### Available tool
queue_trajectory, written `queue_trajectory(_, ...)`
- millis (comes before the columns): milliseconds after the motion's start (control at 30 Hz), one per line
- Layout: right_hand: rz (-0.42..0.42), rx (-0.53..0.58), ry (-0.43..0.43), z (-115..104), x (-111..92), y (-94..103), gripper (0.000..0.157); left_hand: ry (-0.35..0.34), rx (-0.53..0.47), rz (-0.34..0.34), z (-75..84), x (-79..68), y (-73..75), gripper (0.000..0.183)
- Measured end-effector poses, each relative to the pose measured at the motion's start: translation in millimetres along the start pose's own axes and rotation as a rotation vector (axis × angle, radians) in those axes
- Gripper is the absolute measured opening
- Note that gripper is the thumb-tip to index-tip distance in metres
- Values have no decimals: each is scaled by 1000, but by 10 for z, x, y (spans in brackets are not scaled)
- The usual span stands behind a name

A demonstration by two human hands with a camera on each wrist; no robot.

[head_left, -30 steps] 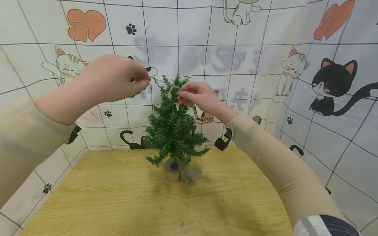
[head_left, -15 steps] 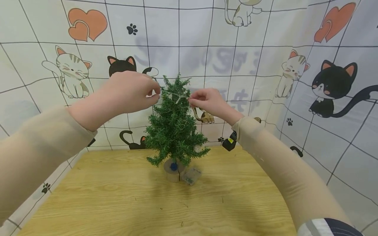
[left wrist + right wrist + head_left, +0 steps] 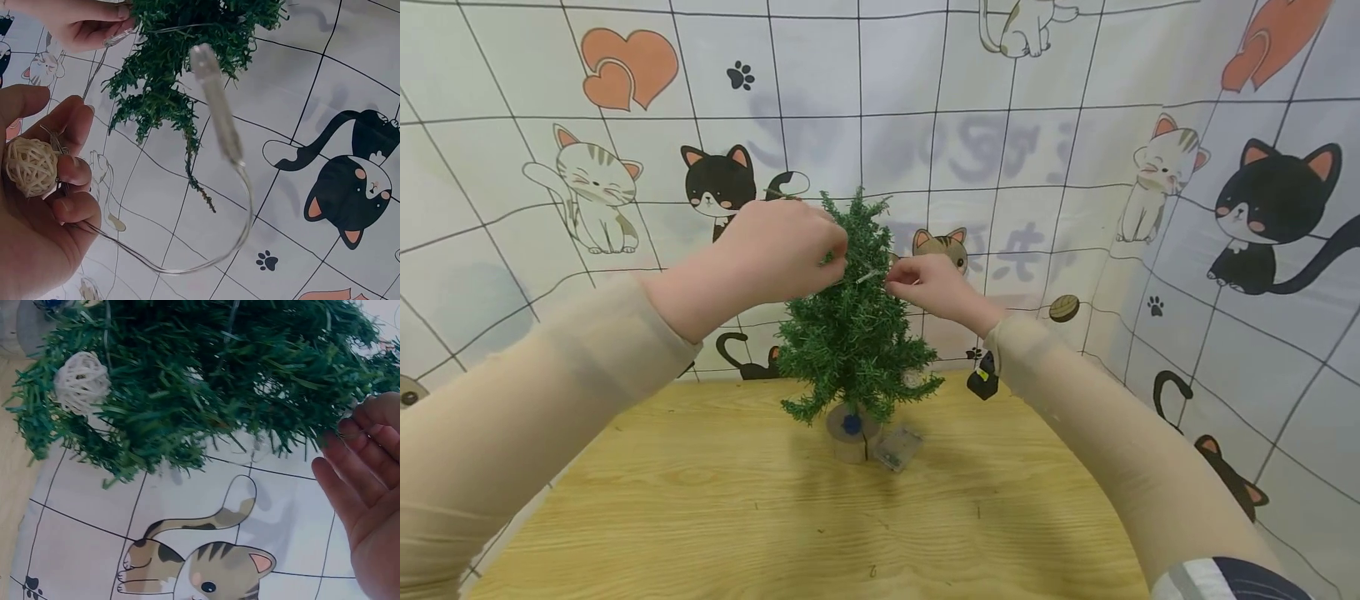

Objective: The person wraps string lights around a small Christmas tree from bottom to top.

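A small green artificial Christmas tree (image 3: 857, 342) stands on a round wooden base. My left hand (image 3: 775, 250), at its upper left, holds the clear wire of a string light (image 3: 181, 270) in curled fingers. A woven wicker ball (image 3: 31, 167) lies in that palm. From the wire hangs a clear bulb (image 3: 215, 103), pointing at the tree in the left wrist view. At the tree's upper right, my right hand (image 3: 940, 287) pinches another stretch of wire against the branches. A second wicker ball (image 3: 82, 382) sits among the lower right branches.
The wooden base (image 3: 848, 446) rests on a wood-grain table (image 3: 737, 508). Beside it lies a flat clear box (image 3: 898, 447). Behind hangs a white gridded cloth (image 3: 895, 75) printed with cats and hearts, close to the tree.
My left hand has come down and to the right, towards the front of the treetop. My right hand has moved slightly right and lower, and the wire stretch between them is lower too.
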State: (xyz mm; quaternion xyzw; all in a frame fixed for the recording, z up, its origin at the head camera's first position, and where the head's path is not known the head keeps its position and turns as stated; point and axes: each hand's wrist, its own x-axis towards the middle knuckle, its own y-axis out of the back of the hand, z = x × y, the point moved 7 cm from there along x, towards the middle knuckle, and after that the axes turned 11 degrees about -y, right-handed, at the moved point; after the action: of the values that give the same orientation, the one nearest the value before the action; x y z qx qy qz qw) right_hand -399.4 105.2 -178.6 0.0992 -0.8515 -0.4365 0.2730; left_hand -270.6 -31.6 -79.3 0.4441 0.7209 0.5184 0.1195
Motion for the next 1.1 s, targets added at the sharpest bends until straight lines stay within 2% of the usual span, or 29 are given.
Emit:
queue_trajectory(200, -76, -23, -30, 67, -16, -119, 25, -9, -5, -40, 4, 2, -140, 18)
queue_trajectory(333, -109, -23, -35, 59, -34, -132, 28, -15, -3, -42, -2, 12, -166, 18)
queue_trajectory(467, -118, -19, -43, 10, -31, -79, 25, -30, -7, -13, -3, 70, -97, 20)
queue_trajectory(633, -143, -25, -48, -124, -4, 82, 22, -32, -15, 7, -28, 193, 48, 21)
queue_trajectory(867, -229, -108, -18, -278, -35, 313, 41, -12, -49, 11, -95, 361, 128, 29)
queue_trajectory(967, -258, -30, -17, -343, -72, 377, 43, -7, -62, -3, -119, 407, 106, 29)
queue_trajectory(1100, -250, 265, -50, -486, -100, 458, 36, -9, -94, -23, -131, 461, 77, 29)
